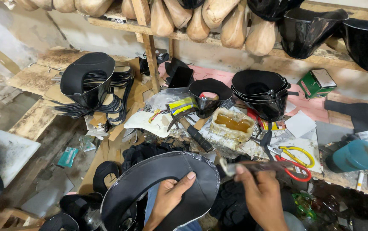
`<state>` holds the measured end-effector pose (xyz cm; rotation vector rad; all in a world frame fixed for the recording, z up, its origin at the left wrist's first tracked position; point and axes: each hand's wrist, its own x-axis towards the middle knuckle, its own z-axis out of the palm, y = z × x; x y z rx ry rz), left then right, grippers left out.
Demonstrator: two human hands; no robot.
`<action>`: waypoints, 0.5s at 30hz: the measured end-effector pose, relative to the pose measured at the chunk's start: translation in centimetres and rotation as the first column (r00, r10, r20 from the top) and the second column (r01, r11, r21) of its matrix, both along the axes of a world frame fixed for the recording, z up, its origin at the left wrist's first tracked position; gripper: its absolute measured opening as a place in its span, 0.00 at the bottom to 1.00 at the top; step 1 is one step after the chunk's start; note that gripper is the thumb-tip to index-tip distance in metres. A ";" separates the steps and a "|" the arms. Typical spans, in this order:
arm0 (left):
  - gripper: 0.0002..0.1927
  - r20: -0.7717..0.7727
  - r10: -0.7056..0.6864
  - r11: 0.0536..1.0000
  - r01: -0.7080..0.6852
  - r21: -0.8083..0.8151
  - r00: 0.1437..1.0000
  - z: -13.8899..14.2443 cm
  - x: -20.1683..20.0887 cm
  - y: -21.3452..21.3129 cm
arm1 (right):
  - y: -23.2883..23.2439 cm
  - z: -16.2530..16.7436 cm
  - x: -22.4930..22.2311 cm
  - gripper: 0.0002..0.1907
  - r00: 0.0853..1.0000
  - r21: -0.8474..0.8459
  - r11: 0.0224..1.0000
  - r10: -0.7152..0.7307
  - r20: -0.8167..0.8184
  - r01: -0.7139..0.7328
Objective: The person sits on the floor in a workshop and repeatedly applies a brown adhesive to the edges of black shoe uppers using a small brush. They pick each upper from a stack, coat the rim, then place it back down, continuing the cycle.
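My left hand [170, 197] grips a large curved black leather shoe upper [158, 175], thumb on its inner face, at the bottom centre of the head view. My right hand [262, 196] is closed around the handle of a small glue brush [244, 167] whose tip points left, just beside the upper's right edge. A crusted glue pot [232, 124] with amber glue sits on the workbench [303, 128] just above both hands.
A hammer [194, 132] lies left of the glue pot. Yellow-handled scissors [297, 155] and red-handled scissors [293, 169] lie to the right, near a teal container [357, 156]. Stacked black uppers [261, 92] and wooden shoe lasts [201, 19] fill the bench and shelf.
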<state>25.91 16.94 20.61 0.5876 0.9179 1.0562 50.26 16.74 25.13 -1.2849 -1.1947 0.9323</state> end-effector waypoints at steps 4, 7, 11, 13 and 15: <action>0.12 -0.058 -0.042 0.995 0.047 0.084 0.997 1.2 -0.1 -0.1 | 0.4 2.1 0.2 0.09 0.945 0.218 0.948 0.167 0.283 -0.232; 0.23 -0.270 -0.013 0.994 0.041 0.099 0.963 0.8 -0.4 0.2 | 2.1 3.8 0.7 0.09 0.749 0.180 0.982 -0.083 0.657 -0.050; 0.18 -0.136 0.188 0.905 -0.225 -0.361 0.973 -0.5 -0.1 0.3 | 5.6 5.0 1.3 0.10 0.579 0.339 0.941 -0.281 0.765 0.009; 0.20 0.011 0.109 0.971 -0.104 -0.216 0.994 -0.7 0.3 0.1 | 7.5 5.2 1.4 0.11 0.502 0.421 0.907 -0.362 0.786 -0.005; 0.20 0.124 0.089 0.986 -0.070 -0.153 0.988 -0.4 0.5 -0.3 | 9.0 5.3 1.6 0.11 0.332 0.432 0.901 -0.397 0.856 -0.037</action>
